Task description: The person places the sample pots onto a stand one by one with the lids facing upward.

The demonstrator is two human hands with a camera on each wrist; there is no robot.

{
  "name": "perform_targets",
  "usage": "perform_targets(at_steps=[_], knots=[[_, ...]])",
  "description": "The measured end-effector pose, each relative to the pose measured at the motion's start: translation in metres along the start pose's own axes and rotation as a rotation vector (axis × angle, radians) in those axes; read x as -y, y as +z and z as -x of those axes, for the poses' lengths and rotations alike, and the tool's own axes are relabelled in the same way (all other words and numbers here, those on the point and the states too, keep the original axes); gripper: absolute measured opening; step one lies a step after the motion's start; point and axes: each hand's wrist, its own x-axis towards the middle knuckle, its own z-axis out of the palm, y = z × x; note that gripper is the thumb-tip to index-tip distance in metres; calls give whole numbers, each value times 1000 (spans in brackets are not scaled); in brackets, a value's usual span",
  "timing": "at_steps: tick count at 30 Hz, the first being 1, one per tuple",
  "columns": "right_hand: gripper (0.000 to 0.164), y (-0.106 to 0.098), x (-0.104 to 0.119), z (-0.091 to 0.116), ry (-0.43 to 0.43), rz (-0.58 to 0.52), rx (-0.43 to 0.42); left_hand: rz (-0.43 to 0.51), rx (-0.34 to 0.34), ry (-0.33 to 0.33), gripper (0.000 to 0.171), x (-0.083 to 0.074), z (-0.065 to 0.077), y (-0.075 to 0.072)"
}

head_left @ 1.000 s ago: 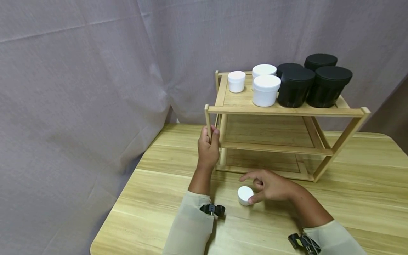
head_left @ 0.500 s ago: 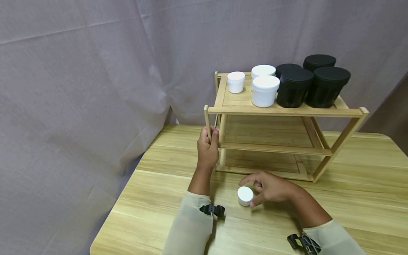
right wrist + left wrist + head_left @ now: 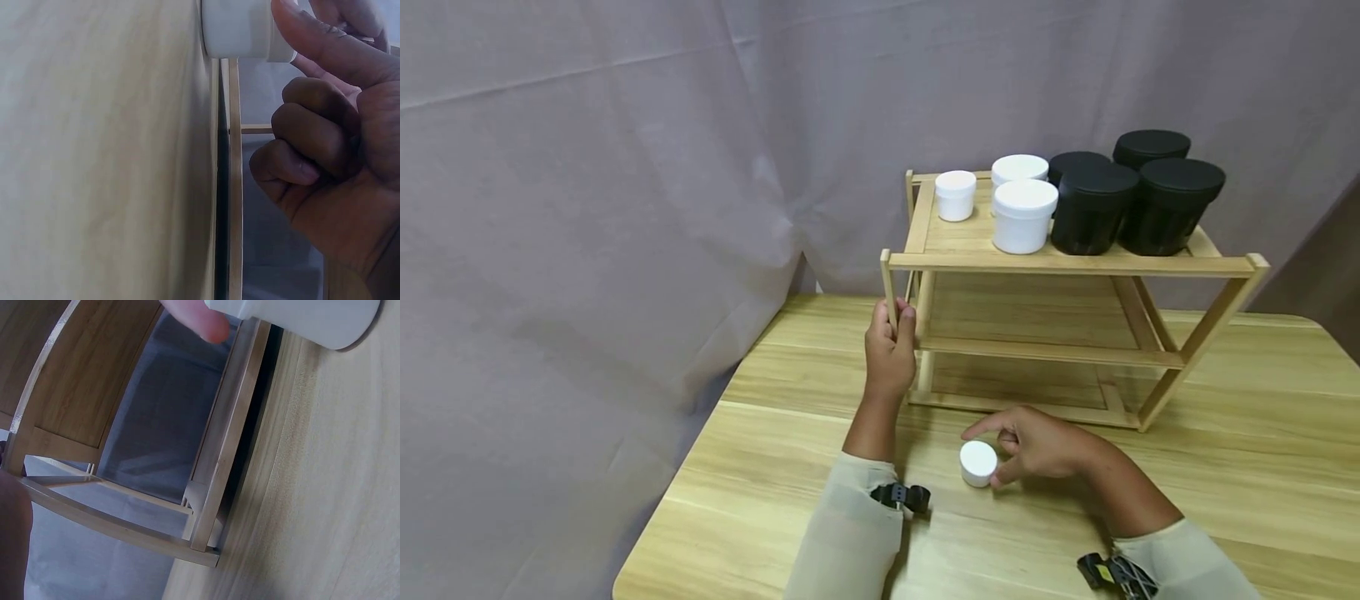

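My left hand (image 3: 889, 354) grips the front left post of a three-tier bamboo shelf rack (image 3: 1071, 264) standing on the table. On the tabletop in front of the rack sits a small white lidded jar (image 3: 978, 462). My right hand (image 3: 1037, 442) is beside this jar, thumb at its right side and index finger stretched past its far side, with a gap showing from the index finger to the lid. In the right wrist view the thumb overlaps the edge of the jar (image 3: 240, 31), and the other fingers are folded toward the palm.
On the rack's top tier stand a small white jar (image 3: 956, 197), two larger white jars (image 3: 1024, 218) and several black lidded jars (image 3: 1092, 208). A grey curtain (image 3: 700, 150) hangs behind the wooden table (image 3: 737, 500), whose left edge runs near my left arm.
My right thumb has drawn slightly away from the small jar's side. The left hand stays on the post, and the jars and rack have not moved.
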Motion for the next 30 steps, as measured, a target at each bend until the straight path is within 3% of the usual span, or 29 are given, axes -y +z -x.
perform_targets(at_steps=[30], knots=[[53, 5, 6, 0, 10, 45, -20, 13, -22, 24, 17, 0, 0, 0]])
